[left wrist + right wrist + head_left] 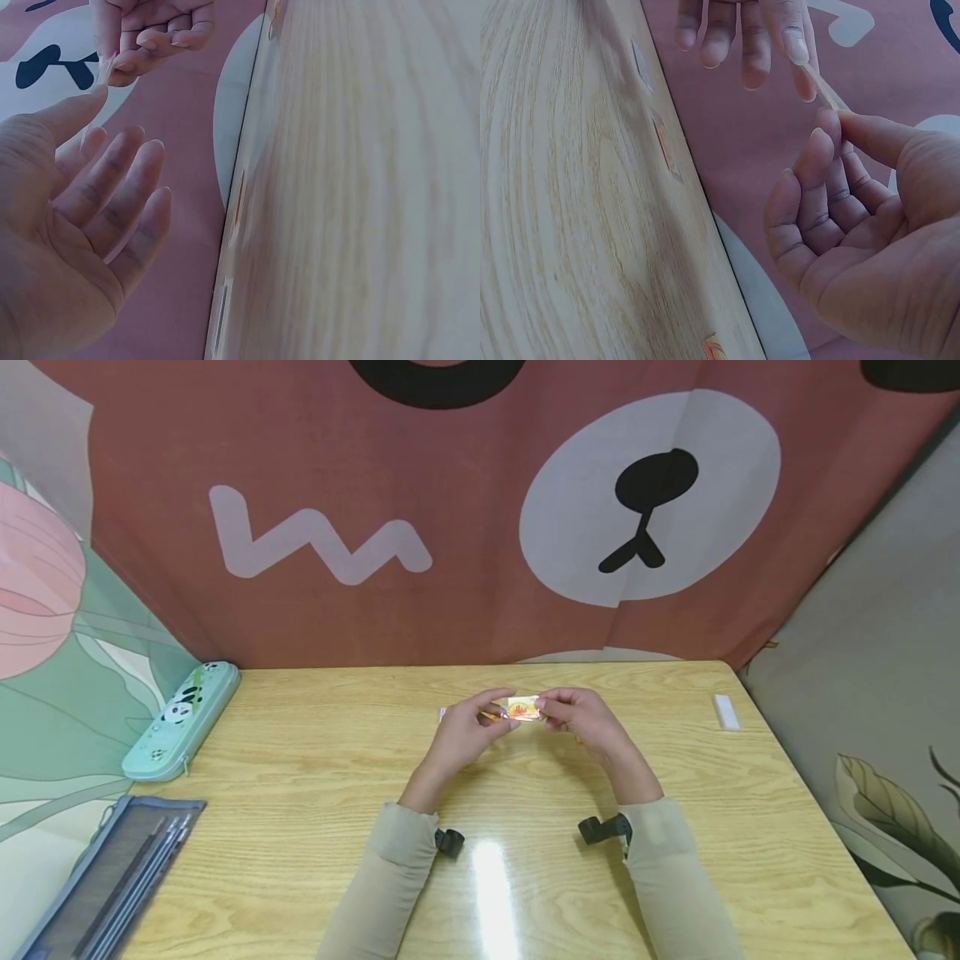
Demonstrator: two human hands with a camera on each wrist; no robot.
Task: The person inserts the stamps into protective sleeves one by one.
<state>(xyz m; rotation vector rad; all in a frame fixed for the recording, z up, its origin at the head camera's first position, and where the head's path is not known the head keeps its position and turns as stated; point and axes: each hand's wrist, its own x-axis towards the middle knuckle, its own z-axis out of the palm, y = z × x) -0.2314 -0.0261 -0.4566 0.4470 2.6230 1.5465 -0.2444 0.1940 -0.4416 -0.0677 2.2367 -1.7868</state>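
Note:
A small, flat, shiny packet (pixel 522 708) with a yellow and orange print is held up above the far part of the table. My left hand (pixel 459 735) pinches its left end between thumb and forefinger. At the other end, my right hand (pixel 588 722) pinches it the same way. Seen edge-on in the right wrist view, the packet (pixel 823 88) is thin. The other fingers of the left hand (pixel 71 232) spread loosely, while those of the right hand (pixel 877 247) are curled. Below lie an orange flat packet (pixel 664 146) and a pale flat piece (pixel 642 66).
A turquoise panda pencil case (pixel 183 722) and a mesh zip pouch (pixel 120 868) with pens lie on the left. A white block (pixel 726 712) lies near the right edge of the wooden table (pixel 300 827). A brown printed cloth (pixel 480 618) hangs behind.

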